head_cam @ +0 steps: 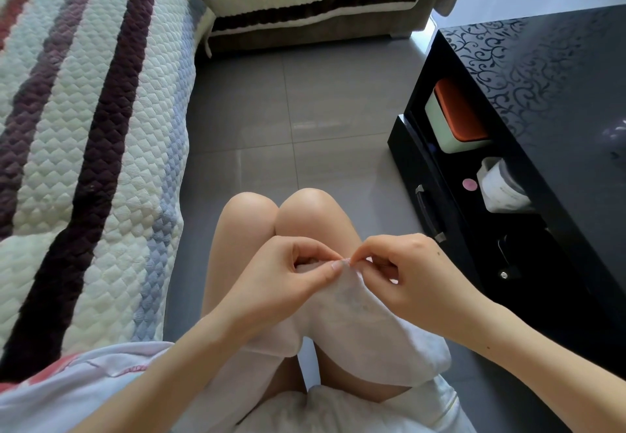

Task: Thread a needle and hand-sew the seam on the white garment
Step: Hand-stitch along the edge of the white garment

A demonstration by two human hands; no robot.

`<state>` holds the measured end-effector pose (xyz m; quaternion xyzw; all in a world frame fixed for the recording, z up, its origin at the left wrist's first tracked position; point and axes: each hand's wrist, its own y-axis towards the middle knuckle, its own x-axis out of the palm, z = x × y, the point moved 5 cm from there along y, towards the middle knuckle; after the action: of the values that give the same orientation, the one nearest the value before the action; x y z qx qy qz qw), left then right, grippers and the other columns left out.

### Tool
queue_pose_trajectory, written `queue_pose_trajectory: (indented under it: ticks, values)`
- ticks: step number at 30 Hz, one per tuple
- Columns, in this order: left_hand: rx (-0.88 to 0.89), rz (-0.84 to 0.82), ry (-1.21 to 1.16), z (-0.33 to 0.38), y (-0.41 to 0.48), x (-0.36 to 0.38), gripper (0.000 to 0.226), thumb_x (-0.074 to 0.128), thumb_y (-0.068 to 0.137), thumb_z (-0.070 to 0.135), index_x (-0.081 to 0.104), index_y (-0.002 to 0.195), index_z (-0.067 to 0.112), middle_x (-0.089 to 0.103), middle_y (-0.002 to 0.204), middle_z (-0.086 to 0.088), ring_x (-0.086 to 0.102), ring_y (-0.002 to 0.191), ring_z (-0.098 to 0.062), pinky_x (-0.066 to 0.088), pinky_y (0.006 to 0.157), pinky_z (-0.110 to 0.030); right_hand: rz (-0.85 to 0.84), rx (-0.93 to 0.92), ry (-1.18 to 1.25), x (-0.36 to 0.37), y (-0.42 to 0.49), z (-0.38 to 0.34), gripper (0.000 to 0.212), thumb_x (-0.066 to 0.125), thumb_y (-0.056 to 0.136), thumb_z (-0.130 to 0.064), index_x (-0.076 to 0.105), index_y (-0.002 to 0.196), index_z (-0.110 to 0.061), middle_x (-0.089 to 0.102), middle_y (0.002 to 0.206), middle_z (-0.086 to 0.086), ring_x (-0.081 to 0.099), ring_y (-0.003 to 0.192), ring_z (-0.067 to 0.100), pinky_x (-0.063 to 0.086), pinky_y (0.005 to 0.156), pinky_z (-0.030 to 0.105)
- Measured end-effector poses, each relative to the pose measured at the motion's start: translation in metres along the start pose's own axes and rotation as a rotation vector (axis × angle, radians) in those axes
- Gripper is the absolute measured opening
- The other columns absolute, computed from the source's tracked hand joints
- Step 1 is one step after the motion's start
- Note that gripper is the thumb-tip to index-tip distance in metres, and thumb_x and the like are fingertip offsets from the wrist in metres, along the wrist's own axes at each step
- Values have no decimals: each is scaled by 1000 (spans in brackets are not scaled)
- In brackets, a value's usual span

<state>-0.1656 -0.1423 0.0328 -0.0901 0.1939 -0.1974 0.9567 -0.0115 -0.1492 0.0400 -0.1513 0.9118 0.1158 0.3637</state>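
A: Where's the garment?

B: Garment (359,307) is on the lap, draped over both thighs, on the near side of the knees (311,205). Its top edge is lifted up between the two hands.

A: Left hand?

B: Left hand (288,276) pinches that top edge. Thumb and forefinger are closed on the cloth, other fingers curled under.

A: Right hand?

B: Right hand (413,273) is just beside it, fingertips nearly meeting the left's. Thumb and forefinger are pinched tight at the same edge of cloth, the rest curled in. Whether there's a needle or thread in the pinch is too small to tell.

A: Surroundings?

B: Grey tile floor (288,110) is beyond the knees. Striped quilted sofa (84,127) is on the left, running to the far side. Glossy black table (559,93) is on the right. A white box (454,117) with an orange lid sits in its open shelf.
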Motion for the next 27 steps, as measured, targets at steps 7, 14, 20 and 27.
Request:
queue_pose_trajectory:
  ticks: [7, 14, 20, 27]
  values:
    - [-84, 30, 14, -1, -3, -2, 13, 67, 88, 25, 77, 81, 21, 73, 76, 14, 66, 77, 3, 49, 72, -16, -6, 123, 227, -6, -6, 7, 13, 60, 81, -16, 72, 75, -19, 52, 50, -5, 43, 47, 5, 32, 50, 11]
    - [-157, -10, -38, -2, -4, 0, 15, 64, 90, 24, 77, 83, 24, 73, 81, 14, 65, 83, 3, 50, 77, -18, -59, 230, 416, -6, -8, 9, 18, 59, 81, -30, 75, 81, -22, 70, 70, 9, 65, 67, 28, 53, 62, 38]
    - [-247, -96, -257, -4, -4, 4, 16, 63, 90, 17, 77, 84, 19, 75, 87, 1, 64, 85, -4, 48, 82, -21, -186, 352, 649, -4, -9, 11, 17, 61, 83, -17, 77, 89, -20, 75, 93, 3, 70, 95, 17, 54, 90, 34]
    - [-265, -143, -405, -4, -3, 5, 18, 66, 74, 28, 78, 81, 16, 74, 86, -3, 65, 84, -8, 49, 80, -20, -202, 421, 745, -3, -11, 8, 31, 53, 92, 4, 76, 89, -16, 75, 92, 0, 69, 85, 4, 49, 68, 13]
